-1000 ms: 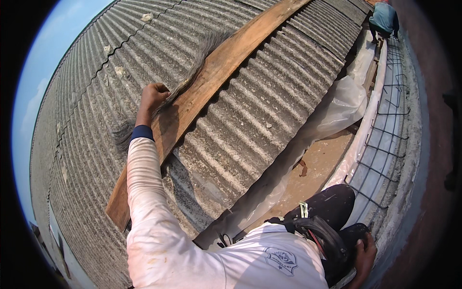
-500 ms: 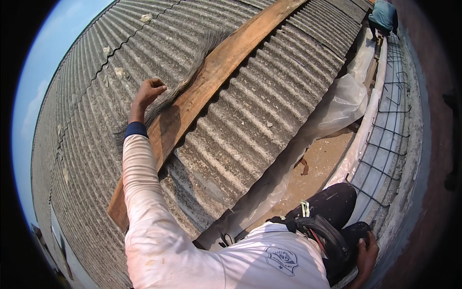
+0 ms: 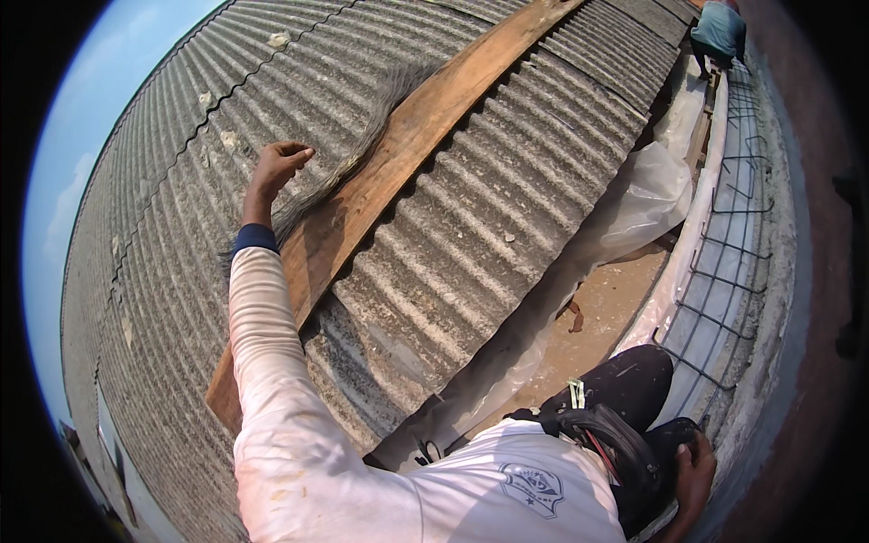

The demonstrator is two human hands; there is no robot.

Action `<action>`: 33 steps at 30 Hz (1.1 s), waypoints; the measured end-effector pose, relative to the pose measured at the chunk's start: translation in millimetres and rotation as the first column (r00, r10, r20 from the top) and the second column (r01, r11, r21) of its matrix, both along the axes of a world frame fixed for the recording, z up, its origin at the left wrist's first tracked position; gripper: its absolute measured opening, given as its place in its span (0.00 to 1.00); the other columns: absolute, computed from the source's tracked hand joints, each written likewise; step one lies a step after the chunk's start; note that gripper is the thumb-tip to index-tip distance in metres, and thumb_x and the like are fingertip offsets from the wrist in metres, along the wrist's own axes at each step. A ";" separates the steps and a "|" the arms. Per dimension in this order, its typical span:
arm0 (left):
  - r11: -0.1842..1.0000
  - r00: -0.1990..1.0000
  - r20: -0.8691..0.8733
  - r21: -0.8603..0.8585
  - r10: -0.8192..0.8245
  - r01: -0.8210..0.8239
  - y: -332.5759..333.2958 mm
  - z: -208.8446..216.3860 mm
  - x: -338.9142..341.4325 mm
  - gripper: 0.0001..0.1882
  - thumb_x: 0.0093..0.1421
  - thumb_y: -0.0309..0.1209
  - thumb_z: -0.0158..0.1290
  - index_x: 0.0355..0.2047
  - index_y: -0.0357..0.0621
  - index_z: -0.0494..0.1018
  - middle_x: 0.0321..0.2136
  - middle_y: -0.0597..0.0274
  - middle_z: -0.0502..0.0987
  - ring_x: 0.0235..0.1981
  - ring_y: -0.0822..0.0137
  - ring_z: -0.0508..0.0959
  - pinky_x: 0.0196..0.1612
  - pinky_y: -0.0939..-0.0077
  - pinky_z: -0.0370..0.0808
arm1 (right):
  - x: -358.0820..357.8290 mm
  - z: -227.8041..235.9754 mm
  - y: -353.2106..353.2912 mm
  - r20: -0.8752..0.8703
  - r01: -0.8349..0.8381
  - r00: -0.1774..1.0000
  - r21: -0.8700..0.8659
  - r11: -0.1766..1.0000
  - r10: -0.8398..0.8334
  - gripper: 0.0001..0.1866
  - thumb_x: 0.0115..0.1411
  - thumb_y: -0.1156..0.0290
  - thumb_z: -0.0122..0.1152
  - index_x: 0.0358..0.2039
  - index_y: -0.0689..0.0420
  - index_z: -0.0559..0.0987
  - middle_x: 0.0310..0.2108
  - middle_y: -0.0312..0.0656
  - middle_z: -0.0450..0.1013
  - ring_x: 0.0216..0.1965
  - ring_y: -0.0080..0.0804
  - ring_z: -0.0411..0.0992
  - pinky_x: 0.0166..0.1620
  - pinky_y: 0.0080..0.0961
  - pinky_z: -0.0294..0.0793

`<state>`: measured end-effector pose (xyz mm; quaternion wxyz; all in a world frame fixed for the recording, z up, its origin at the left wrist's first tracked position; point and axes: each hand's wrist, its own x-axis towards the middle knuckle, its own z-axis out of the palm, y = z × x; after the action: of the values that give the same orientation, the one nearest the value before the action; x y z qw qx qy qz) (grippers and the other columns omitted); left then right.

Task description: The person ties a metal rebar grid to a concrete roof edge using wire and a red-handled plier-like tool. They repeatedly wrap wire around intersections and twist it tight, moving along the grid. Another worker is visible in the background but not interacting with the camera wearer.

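My left hand is raised on an outstretched arm over the corrugated roof. Its fingers bend toward the thumb in a pinch; anything between the tips is too thin to make out. Beside it a long bundle of grey wire lies along a wooden plank, its strands fanned at the far end. At the lower right, my right hand is curled close by my dark-trousered knee, the fingers partly hidden; a small dark tip shows near them, its kind unclear.
Grey corrugated sheets cover the left and middle. Clear plastic sheeting lines a gap along their edge. To the right runs a rebar cage with protruding bar ends. Another person bends over its far end.
My left hand's fingers have stretched slightly outward from a tighter curl, and the hand has risen a little. The view has shifted slightly; my right hand stays by the knee.
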<state>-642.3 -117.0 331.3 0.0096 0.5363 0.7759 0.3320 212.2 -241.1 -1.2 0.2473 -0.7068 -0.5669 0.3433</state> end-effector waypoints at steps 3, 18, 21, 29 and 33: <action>0.998 0.998 -0.026 0.039 -0.052 0.053 5.2 1.5 -1.5 0.12 0.66 0.32 0.66 0.45 0.37 0.87 0.38 0.57 0.88 0.39 0.68 0.85 0.45 0.69 0.80 | 1.8 0.9 -4.6 -0.015 0.027 1.000 0.002 1.000 -0.027 0.26 0.66 0.77 0.61 0.62 0.73 0.75 0.46 0.60 0.81 0.48 0.51 0.80 0.57 0.41 0.76; 0.148 0.653 -0.117 0.989 0.748 0.008 -98.3 157.7 12.2 0.13 0.65 0.40 0.64 0.36 0.43 0.89 0.29 0.62 0.88 0.30 0.68 0.84 0.36 0.68 0.79 | -5.0 13.3 11.5 -0.055 0.001 0.998 -0.012 1.000 -0.002 0.25 0.65 0.74 0.63 0.62 0.72 0.76 0.42 0.59 0.82 0.44 0.49 0.81 0.52 0.41 0.78; 0.397 0.742 -0.395 0.898 0.542 0.188 -70.4 160.5 98.7 0.10 0.70 0.33 0.61 0.45 0.43 0.88 0.35 0.64 0.90 0.34 0.76 0.85 0.40 0.81 0.79 | -26.3 38.3 23.6 -0.025 -0.017 1.000 0.000 1.000 0.017 0.25 0.64 0.73 0.66 0.61 0.69 0.77 0.43 0.57 0.82 0.44 0.47 0.82 0.49 0.40 0.80; 0.595 0.526 -0.614 0.111 -0.589 0.796 2.5 13.5 432.9 0.07 0.58 0.15 0.63 0.36 0.36 0.82 0.27 0.57 0.75 0.26 0.64 0.78 0.28 0.68 0.70 | -90.7 156.1 47.7 0.288 -0.218 0.957 0.808 0.547 -0.043 0.49 0.52 0.67 0.80 0.72 0.65 0.65 0.70 0.59 0.64 0.70 0.58 0.65 0.72 0.55 0.62; 0.281 0.239 -0.468 -0.021 -0.851 0.960 0.8 -13.4 512.8 0.10 0.50 0.15 0.65 0.34 0.39 0.82 0.24 0.58 0.73 0.24 0.57 0.76 0.27 0.65 0.69 | -116.3 168.5 67.5 0.202 -0.224 0.974 0.857 0.463 0.098 0.33 0.61 0.76 0.72 0.66 0.66 0.71 0.57 0.56 0.74 0.57 0.49 0.76 0.60 0.45 0.74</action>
<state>-129.4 -116.2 317.9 -0.0264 0.9363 0.2448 0.2506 96.0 -173.6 167.3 0.5033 -0.4449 -0.7406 -0.0165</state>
